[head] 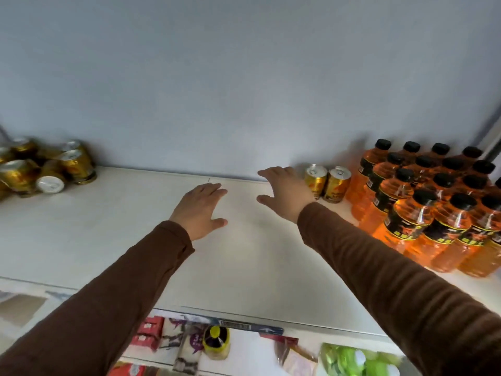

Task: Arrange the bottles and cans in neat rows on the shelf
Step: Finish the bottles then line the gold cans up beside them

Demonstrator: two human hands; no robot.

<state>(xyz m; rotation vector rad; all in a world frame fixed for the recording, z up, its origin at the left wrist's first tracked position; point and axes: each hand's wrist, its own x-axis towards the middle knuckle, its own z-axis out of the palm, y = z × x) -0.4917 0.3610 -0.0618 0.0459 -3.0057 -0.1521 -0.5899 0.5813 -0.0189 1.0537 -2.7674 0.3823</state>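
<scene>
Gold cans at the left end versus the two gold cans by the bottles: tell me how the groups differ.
The left cans sit in a jumbled heap, several tipped on their sides; the two cans by the bottles stand upright, side by side. The left cans are many, the right pair just two. The right hand hovers open beside the pair; neither hand is near the left cans. Both groups share the gold finish and silver tops.

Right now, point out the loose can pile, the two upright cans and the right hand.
Loose can pile [51, 169], head view, on a gold can's side.
Two upright cans [326, 183], head view, where their sides meet.
Right hand [287, 194], head view, back of hand.
</scene>
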